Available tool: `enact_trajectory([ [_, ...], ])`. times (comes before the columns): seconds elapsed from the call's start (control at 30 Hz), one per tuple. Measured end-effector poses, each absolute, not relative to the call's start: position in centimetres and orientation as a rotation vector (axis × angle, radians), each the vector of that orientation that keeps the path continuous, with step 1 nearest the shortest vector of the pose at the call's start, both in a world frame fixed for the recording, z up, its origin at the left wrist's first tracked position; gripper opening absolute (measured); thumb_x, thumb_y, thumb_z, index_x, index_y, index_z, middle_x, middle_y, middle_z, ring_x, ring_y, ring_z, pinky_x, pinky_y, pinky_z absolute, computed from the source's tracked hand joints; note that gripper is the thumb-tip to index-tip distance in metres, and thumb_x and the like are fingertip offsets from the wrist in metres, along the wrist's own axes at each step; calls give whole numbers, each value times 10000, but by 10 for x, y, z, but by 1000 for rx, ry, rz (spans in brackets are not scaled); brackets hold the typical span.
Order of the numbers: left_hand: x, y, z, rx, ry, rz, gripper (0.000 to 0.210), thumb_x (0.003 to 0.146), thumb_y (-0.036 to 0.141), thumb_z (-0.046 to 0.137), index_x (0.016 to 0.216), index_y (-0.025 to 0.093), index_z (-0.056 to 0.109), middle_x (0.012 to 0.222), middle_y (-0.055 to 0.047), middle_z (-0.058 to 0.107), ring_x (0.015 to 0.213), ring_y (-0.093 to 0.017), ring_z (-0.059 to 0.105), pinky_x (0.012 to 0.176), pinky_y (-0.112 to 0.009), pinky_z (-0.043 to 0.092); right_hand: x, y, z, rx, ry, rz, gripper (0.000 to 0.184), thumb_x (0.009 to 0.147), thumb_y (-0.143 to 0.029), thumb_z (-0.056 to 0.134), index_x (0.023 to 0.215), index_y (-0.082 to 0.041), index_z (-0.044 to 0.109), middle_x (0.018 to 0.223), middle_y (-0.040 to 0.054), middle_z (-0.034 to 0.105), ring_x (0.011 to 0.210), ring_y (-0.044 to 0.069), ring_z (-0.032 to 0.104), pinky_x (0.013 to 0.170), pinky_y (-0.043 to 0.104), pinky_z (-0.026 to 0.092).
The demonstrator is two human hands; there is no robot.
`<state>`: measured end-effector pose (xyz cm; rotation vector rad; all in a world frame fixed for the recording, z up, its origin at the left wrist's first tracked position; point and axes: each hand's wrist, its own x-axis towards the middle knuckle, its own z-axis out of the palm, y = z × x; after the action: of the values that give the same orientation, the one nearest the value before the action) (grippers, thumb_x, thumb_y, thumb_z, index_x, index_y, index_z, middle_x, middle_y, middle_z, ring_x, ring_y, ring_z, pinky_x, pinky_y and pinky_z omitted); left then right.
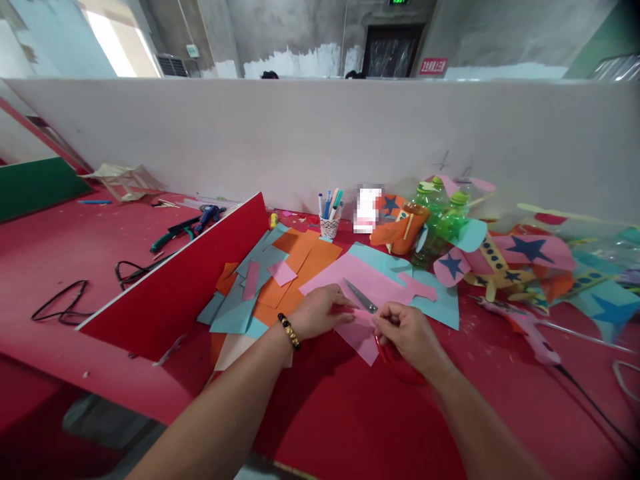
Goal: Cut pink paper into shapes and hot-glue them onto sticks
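Observation:
A small pink paper strip (364,319) is stretched between my two hands. My left hand (325,308), closed, pinches its left end. The fingertips of my right hand (403,330) are pinched together at its right end. Under the right hand lie scissors (361,295), their blades pointing away to the left on pink paper and their red handles partly hidden by the hand. A larger pink sheet (335,270) with cut edges lies behind and beneath my hands, on top of light blue paper (445,303).
Orange sheets (313,257) and blue sheets (233,313) pile up at left beside a red divider (175,287). A cup of pens (329,227) stands behind. Green bottles (440,220) and paper-covered bottle models (520,257) crowd the right, near a pink glue gun (535,337).

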<state>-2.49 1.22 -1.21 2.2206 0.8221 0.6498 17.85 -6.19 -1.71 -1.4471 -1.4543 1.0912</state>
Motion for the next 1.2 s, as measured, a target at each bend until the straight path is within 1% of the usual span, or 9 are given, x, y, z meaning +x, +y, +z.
enact_trajectory([
  [0.13,-21,7,-7,2271,725,516,368,755,462,640,1003,195,697,786,-38,602,707,-128,526,626,-210,372,173,-64,-14,-1425,-1492,1178,154,788,-280,572,667,-188,546,551,-31,585,448,102,541,454,210,415],
  [0.23,-19,5,-8,2238,683,471,354,782,489,596,900,179,722,723,-31,602,667,-116,519,602,-200,359,172,-65,-10,-1398,-1495,1224,157,789,-282,568,667,-185,545,562,-29,590,451,100,546,458,209,420],
  [0.33,-17,5,-13,2091,720,493,356,770,491,606,805,158,727,678,-23,602,629,-107,517,574,-193,360,174,-65,-7,-1388,-1501,1227,149,787,-288,579,687,-178,565,588,-19,612,468,100,565,476,208,429],
  [0.53,-18,6,-15,1887,757,481,337,719,455,666,753,123,710,671,-23,605,621,-110,515,551,-192,378,178,-65,-3,-1368,-1482,1288,162,778,-310,599,693,-173,585,599,-10,621,475,99,569,478,207,429],
  [0.7,-19,4,-13,1912,719,467,321,749,435,635,740,120,695,668,-18,603,607,-96,497,550,-184,375,179,-65,-2,-1361,-1436,1360,181,767,-327,624,692,-168,584,586,-13,617,457,93,558,463,203,420],
  [0.9,-20,2,-13,2001,682,390,322,780,423,602,747,116,694,673,-20,606,598,-86,484,558,-179,371,178,-63,-3,-1311,-1443,1441,240,727,-379,685,719,-152,608,612,-4,615,510,105,565,510,227,454],
  [1.07,-18,1,-10,2019,674,391,308,780,406,601,748,115,697,667,-22,605,597,-88,486,555,-177,369,178,-62,-5,-1296,-1403,1492,282,707,-385,707,833,-149,619,634,-12,618,517,105,563,512,232,456],
  [1.13,-18,0,-10,2016,679,403,309,781,410,599,750,119,698,659,-20,602,594,-90,487,551,-179,368,179,-63,-5,-1280,-1416,1502,274,716,-391,695,820,-147,627,639,-10,622,525,106,571,525,236,464],
  [1.2,-18,0,-10,2014,682,411,307,783,409,596,750,123,701,650,-19,598,593,-92,488,550,-181,367,178,-63,-4,-1283,-1443,1500,267,729,-405,676,755,-143,633,622,-4,626,519,108,579,522,233,465],
])
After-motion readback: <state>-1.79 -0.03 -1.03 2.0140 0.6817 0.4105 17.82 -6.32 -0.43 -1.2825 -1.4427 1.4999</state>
